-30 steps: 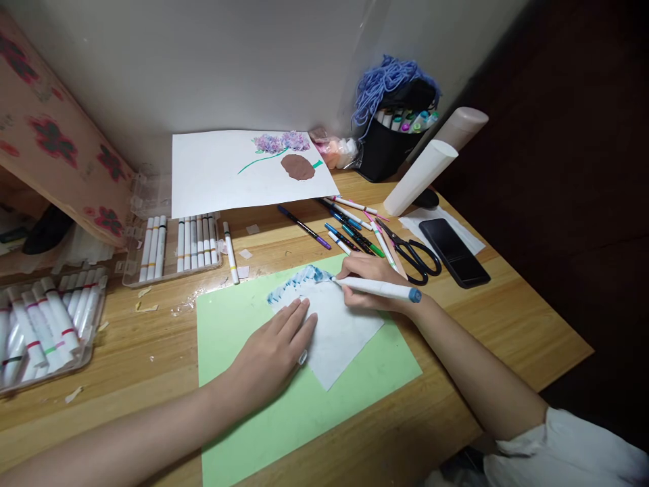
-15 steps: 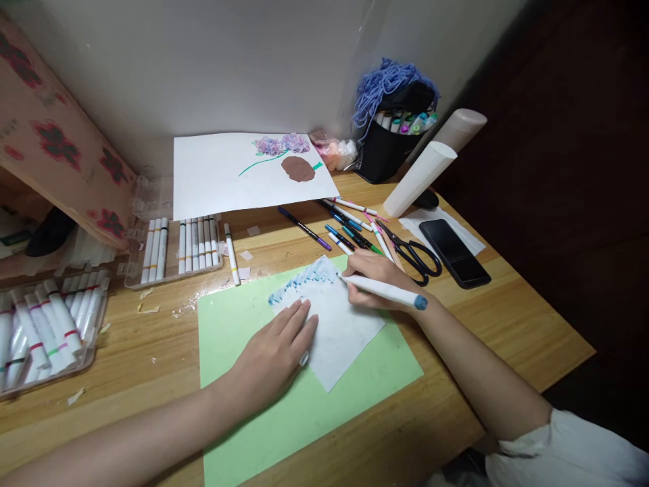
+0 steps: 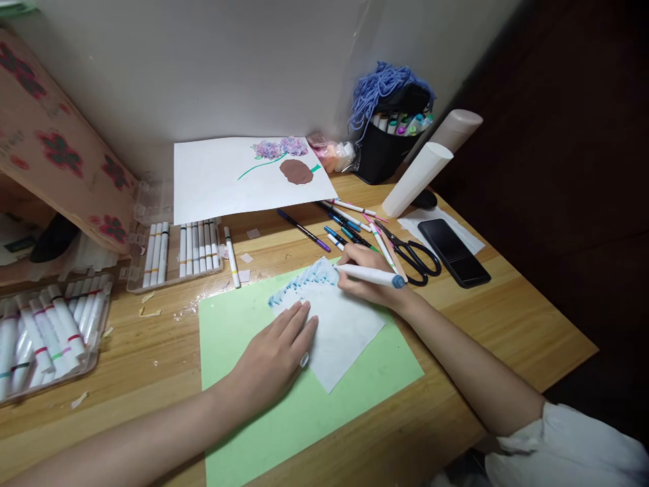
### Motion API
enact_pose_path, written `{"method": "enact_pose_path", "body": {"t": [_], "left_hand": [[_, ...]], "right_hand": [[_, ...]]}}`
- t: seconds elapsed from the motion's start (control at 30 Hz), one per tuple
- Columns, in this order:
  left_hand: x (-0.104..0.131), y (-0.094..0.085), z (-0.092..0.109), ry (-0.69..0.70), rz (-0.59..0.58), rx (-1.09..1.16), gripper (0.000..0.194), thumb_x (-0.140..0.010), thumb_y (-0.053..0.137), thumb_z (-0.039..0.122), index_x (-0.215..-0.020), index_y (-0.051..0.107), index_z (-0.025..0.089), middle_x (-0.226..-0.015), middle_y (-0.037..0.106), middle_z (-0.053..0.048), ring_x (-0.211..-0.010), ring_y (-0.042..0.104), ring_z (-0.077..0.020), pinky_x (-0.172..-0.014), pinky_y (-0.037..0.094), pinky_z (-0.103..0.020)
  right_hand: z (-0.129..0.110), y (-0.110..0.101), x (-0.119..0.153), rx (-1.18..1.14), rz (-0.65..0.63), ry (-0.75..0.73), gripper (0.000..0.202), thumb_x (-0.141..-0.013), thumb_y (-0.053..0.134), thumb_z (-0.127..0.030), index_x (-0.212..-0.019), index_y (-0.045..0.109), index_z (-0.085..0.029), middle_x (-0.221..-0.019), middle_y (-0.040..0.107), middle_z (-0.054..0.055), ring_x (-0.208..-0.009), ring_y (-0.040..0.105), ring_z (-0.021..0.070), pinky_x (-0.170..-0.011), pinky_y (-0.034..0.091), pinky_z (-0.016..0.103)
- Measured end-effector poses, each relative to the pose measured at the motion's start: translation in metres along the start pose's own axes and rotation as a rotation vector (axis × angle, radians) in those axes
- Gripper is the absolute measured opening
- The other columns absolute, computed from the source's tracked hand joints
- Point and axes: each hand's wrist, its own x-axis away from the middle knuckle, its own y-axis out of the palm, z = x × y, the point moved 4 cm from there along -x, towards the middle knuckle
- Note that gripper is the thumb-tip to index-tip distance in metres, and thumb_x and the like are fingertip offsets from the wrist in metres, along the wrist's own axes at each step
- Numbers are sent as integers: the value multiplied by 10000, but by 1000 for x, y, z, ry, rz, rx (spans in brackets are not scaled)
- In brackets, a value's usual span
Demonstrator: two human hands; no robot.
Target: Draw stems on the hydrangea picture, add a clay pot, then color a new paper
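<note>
My right hand (image 3: 364,274) is closed around a white marker (image 3: 372,274) with a blue end, its tip at the upper corner of a white tissue (image 3: 345,331). Blue strokes (image 3: 304,281) run along the tissue's upper left edge. My left hand (image 3: 274,355) lies flat with fingers stretched out, pressing on the tissue's left side and on the green sheet (image 3: 238,439) beneath. A small whitish piece (image 3: 304,359) shows beside the left thumb; I cannot tell what it is.
Behind lies a white drawing (image 3: 213,176) with purple flowers. Marker cases (image 3: 175,284) stand on the left. Loose pens (image 3: 304,230), black scissors (image 3: 416,260) and a phone (image 3: 453,253) lie beyond my right hand. A black pen holder (image 3: 382,155) and a white tube (image 3: 418,179) stand at the back right.
My right hand has shifted slightly up and left with the marker, whose blue end has swung up and left. My left hand stays in place on the tissue.
</note>
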Motion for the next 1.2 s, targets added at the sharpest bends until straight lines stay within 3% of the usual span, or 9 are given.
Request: {"method": "enact_pose_path", "body": {"t": [0.23,0.77,0.87,0.97,1.1,1.2], "left_hand": [[0,0,0,0,15,-7,454,-824,355,17,-1263,458,67,-1347,470,-206,-1255,450,-298,-936,502,-437],[2,4,-1,-9,14,-11,463,-807,389,19,-1263,449,69,-1355,460,-201,-1263,436,-301,-954,487,-438],[2,4,0,-4,7,-7,471,-797,390,8,-1262,445,56,-1355,454,-216,-1262,435,-309,-954,483,-448],[2,3,0,-4,4,-5,470,-794,392,4,-1259,443,49,-1355,449,-223,-1261,435,-311,-951,484,-449],[1,1,2,-6,11,-28,434,-810,391,13,-1236,463,48,-1325,480,-219,-1249,450,-304,-970,470,-444],[-1,-3,5,43,57,-69,365,-845,366,28,-1182,505,35,-1265,532,-224,-1186,512,-300,-948,485,-442]], "right_hand": [[7,2,-8,-94,3,132,111,-741,549,-144,-738,462,-212,-710,560,-23,-662,545,145,-622,404,260],[5,8,-14,-148,20,173,52,-769,553,-189,-753,510,-213,-741,609,-14,-700,573,160,-651,413,267],[8,-2,-12,-138,94,196,32,-828,532,-242,-844,553,-226,-794,650,5,-751,614,184,-679,437,282],[14,-7,-6,-195,36,245,154,-880,489,-291,-1011,561,-254,-854,686,22,-811,650,208,-711,463,304],[17,0,3,-274,-64,321,174,-799,592,-254,-960,528,-265,-930,674,14,-826,646,197,-713,479,303],[14,10,8,-276,-66,365,287,-684,644,-171,-902,477,-252,-883,638,-17,-660,608,144,-599,461,253]]}}
